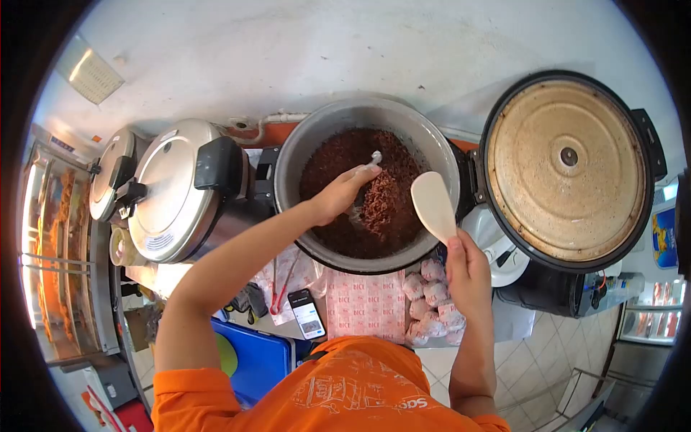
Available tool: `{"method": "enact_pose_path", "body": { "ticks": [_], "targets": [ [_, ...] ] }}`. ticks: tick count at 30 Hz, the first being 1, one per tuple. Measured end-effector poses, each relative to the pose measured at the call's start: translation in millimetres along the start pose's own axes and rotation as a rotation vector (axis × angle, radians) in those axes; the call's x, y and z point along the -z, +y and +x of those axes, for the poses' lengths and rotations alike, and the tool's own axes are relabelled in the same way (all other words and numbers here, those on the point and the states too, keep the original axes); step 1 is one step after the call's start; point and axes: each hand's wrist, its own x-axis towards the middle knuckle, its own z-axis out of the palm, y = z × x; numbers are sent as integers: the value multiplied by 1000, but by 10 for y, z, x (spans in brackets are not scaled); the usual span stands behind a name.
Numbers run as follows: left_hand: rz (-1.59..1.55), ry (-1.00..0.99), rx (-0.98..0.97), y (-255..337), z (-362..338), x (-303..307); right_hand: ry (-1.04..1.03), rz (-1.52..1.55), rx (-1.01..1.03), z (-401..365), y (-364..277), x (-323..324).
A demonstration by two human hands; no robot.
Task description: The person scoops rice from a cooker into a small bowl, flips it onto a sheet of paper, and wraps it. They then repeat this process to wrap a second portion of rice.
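A large open rice cooker point(338, 114) holds dark reddish-brown rice point(327, 162). Over it, my left hand point(344, 193) is closed around a clear plastic bag point(381, 203) that bulges with the same rice; a twist of its plastic sticks out past my fingertips. My right hand point(468, 268) grips the handle of a cream rice paddle point(432, 200), its blade raised over the cooker's right rim. Below the cooker lie printed pink-and-white paper sheets point(366, 306), with several small wrapped bundles point(435, 306) beside them.
The cooker's stained lid point(536, 173) stands open at right. Two closed cookers stand at left, the nearer one point(176, 187) larger in view. A phone point(307, 315) and red-handled tongs point(278, 301) lie near the front edge, above a blue box point(252, 360). A display case point(61, 252) is far left.
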Motion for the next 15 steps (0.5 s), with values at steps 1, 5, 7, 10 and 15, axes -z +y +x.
{"method": "enact_pose_path", "body": {
  "ticks": [1, 5, 7, 10, 15],
  "targets": [
    [-1, 11, -18, 129, -126, -71, -2, -7, 20, 45, -100, -118],
    [-527, 145, 26, 416, -392, -268, 168, -181, 487, 271, -209, -560],
    [-576, 116, -91, 518, -439, -292, 154, -194, 423, 336, -238, -744],
    [-372, 281, -235, 471, -338, -297, 171, -255, 437, 337, -314, -838],
    [-41, 435, -333, 519, -373, -203, 30, -182, 531, 415, -256, -763]
  ]
}}
